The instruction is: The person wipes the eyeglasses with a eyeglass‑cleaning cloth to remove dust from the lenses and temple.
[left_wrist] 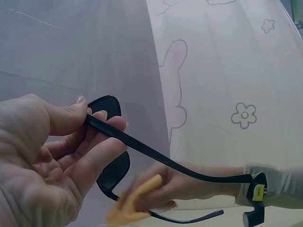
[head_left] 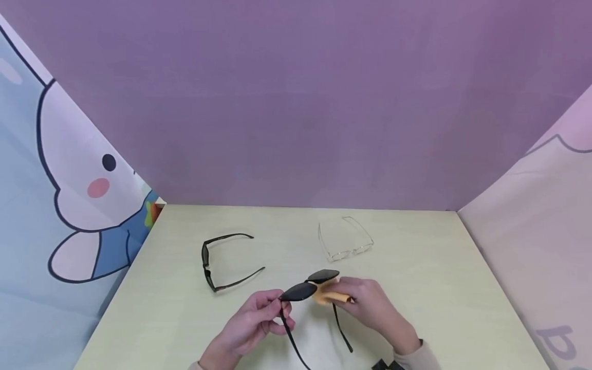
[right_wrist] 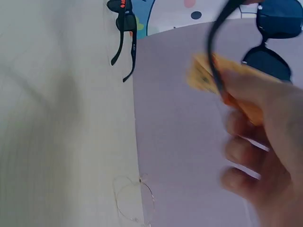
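Note:
My left hand [head_left: 252, 319] pinches a pair of black sunglasses [head_left: 299, 292] at one corner of the frame, beside the hinge. Both temples are unfolded and point back toward me. An orange cloth [head_left: 338, 297] is gripped in my right hand [head_left: 370, 307], bunched between thumb and fingers beside the far lens. In the left wrist view, the cloth [left_wrist: 135, 203] is at the far hinge and temple, below the dark lenses. The right wrist view shows my blurred right hand [right_wrist: 279, 127] around the cloth, with a temple crossing in front of it.
Another pair of black sunglasses [head_left: 206, 257] lies unfolded on the left of the pale table [head_left: 439, 267]. Thin clear-lensed glasses [head_left: 353, 252] lie farther back, right of centre. A purple panel [head_left: 296, 103] rises behind the table, with printed cloth hangings [head_left: 78, 169] at the sides.

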The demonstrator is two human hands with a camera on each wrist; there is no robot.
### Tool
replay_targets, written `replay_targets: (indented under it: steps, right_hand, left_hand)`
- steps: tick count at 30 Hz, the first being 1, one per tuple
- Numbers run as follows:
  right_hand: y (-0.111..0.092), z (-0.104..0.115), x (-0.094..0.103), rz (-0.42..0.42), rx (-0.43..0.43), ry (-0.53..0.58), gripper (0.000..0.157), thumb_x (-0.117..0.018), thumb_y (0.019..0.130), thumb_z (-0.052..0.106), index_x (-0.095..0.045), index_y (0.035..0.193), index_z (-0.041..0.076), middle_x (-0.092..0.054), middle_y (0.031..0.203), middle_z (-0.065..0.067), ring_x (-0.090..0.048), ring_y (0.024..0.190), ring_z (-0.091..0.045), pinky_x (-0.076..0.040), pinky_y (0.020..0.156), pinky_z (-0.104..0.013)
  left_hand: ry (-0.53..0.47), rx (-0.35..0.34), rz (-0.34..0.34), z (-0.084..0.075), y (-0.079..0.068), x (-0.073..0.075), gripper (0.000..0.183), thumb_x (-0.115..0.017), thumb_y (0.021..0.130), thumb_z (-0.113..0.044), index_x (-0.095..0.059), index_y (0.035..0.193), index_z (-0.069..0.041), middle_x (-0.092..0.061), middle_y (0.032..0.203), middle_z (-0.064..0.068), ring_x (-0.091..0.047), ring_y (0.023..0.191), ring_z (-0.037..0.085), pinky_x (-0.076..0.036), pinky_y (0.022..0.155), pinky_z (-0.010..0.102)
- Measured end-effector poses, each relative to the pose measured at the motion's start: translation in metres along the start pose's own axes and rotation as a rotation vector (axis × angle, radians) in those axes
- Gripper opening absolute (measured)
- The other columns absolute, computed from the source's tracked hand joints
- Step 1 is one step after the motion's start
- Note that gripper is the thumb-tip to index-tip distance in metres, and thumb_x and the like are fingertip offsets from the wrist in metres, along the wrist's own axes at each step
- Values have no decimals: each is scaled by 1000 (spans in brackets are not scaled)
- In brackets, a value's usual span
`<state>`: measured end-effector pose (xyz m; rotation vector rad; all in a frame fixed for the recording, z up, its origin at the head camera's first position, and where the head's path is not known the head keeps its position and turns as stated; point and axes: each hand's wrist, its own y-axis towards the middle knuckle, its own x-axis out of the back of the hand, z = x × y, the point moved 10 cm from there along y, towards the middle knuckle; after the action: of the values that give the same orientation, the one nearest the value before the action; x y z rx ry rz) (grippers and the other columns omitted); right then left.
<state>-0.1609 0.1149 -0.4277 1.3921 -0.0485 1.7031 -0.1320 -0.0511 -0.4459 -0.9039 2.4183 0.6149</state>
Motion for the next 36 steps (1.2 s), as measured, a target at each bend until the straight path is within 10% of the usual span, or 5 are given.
replay_targets:
  steps: [7, 17, 26, 36]
  right_hand:
    - [-17, -1, -24, 315, -67, 142, 25, -84, 85, 11, -81, 104, 27, -74, 94, 15, -58, 78, 7, -50, 66, -13]
    - [-4, -4, 9, -107, -22, -30, 28, -87, 76, 13, -80, 102, 21, -77, 96, 6, -62, 72, 2, -53, 61, -14]
    - [-15, 0, -23, 335, -72, 202, 22, -83, 86, 13, -82, 104, 27, -74, 95, 17, -58, 78, 8, -48, 66, -12]
    - [-1, -9, 8, -117, -81, -32, 29, -89, 75, 9, -80, 101, 21, -77, 96, 4, -58, 69, 4, -48, 56, -12]
  left_hand:
    - [6, 29, -64, 0, 0, 5, 23, -44, 110, -6, -67, 112, -9, -68, 101, -4, -74, 97, 13, -60, 84, 22]
    - [-28, 27, 6, 5, 6, -9, 20, -47, 110, -9, -67, 112, -10, -68, 102, -5, -75, 98, 12, -60, 83, 20]
    - [23, 15, -63, -2, 1, 3, 21, -48, 109, -8, -68, 111, -10, -68, 100, -5, -75, 96, 12, -60, 83, 22]
    - [14, 40, -18, 4, 5, -4, 19, -49, 110, -12, -69, 110, -13, -67, 99, -5, -75, 97, 11, -60, 83, 20]
